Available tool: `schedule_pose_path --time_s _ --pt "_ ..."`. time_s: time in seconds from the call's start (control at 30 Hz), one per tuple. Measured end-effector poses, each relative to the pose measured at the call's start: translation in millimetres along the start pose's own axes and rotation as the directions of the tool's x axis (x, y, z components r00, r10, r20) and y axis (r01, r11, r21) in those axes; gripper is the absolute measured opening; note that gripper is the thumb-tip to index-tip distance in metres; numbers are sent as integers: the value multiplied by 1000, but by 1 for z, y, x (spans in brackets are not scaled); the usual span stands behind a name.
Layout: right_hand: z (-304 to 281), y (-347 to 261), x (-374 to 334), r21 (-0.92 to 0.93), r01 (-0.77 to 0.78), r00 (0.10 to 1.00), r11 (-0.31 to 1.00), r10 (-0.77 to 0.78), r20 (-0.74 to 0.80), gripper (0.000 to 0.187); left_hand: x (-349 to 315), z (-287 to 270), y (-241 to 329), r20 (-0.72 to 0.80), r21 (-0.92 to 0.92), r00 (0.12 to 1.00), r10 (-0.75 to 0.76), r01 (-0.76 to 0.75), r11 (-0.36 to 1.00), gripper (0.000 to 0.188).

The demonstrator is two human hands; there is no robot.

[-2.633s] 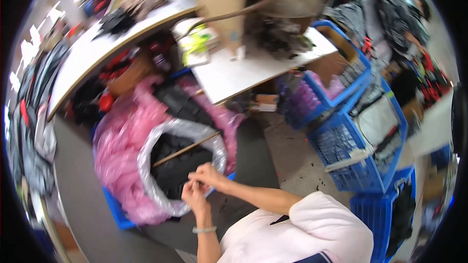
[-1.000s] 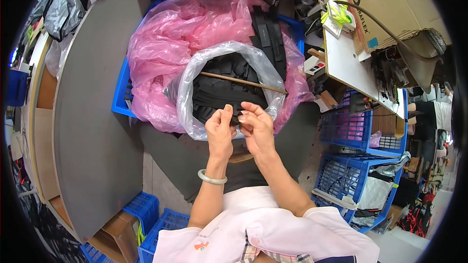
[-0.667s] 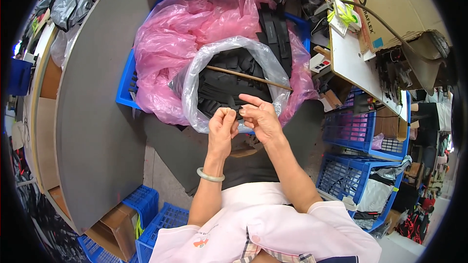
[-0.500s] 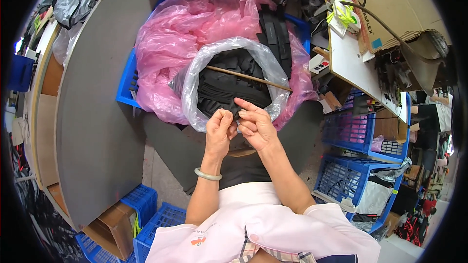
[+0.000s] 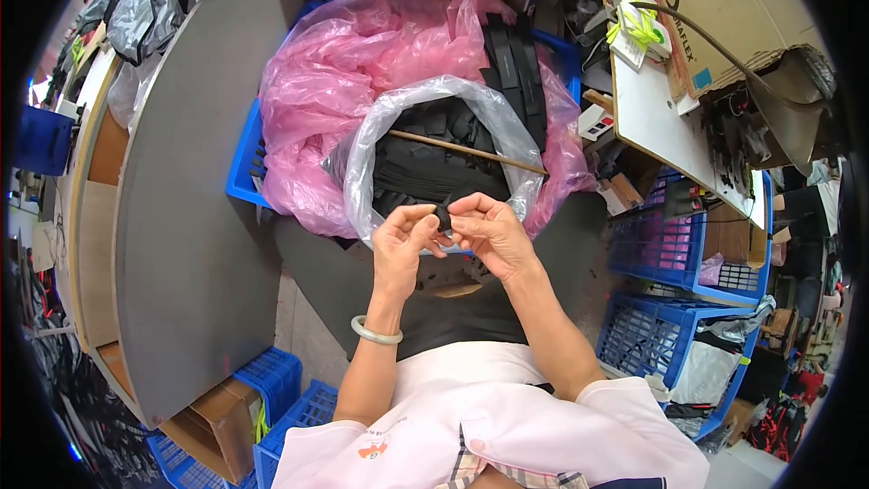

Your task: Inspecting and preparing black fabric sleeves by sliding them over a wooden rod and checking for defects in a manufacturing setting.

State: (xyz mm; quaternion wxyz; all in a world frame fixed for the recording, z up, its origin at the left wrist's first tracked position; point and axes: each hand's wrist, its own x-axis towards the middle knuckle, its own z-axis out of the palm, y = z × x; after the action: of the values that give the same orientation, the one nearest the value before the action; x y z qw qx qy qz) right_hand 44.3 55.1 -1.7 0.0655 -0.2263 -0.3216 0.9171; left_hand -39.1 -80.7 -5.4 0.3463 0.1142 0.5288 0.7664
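Between my fingertips, a small black fabric piece (image 5: 443, 215) looks curled or folded; its exact kind cannot be made out. My left hand (image 5: 400, 243) pinches it from one side, and my right hand (image 5: 496, 234) pinches it from the other. Both hands are over the near rim of a clear plastic bag (image 5: 360, 167), whose mouth is rolled open. Inside lie flat black strips (image 5: 416, 177), stacked in rows. A thin wooden stick (image 5: 466, 150) rests across the bag's mouth.
Pink plastic sheeting (image 5: 317, 81) surrounds the bag in a blue crate (image 5: 243, 167). More black strips (image 5: 516, 72) lie on it. A grey tabletop (image 5: 199, 190) curves along the left. At right stand a white-topped table (image 5: 652, 118) and stacked blue crates (image 5: 638, 330).
My right index finger, stretched out before, has bent into a pinch. The black piece now appears curled between both hands. The whole view has shifted slightly.
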Motion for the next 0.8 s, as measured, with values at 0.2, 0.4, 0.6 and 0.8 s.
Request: schedule_pose_path --time_s 0.2,0.4,0.6,0.8 --pt "5 12 6 23 66 996 998 -65 -61 17 2 0 -3 -35 86 998 45 -42 995 16" --pt "15 21 3 -482 301 925 822 -375 -62 15 4 4 -1 -100 636 957 274 -150 757 16" --pt "12 7 20 -543 324 913 775 -407 -37 15 -6 13 7 -117 596 988 100 -11 803 15" --pt "14 9 10 -404 234 962 884 -272 -38 18 1 5 12 -133 124 986 -100 117 985 19"
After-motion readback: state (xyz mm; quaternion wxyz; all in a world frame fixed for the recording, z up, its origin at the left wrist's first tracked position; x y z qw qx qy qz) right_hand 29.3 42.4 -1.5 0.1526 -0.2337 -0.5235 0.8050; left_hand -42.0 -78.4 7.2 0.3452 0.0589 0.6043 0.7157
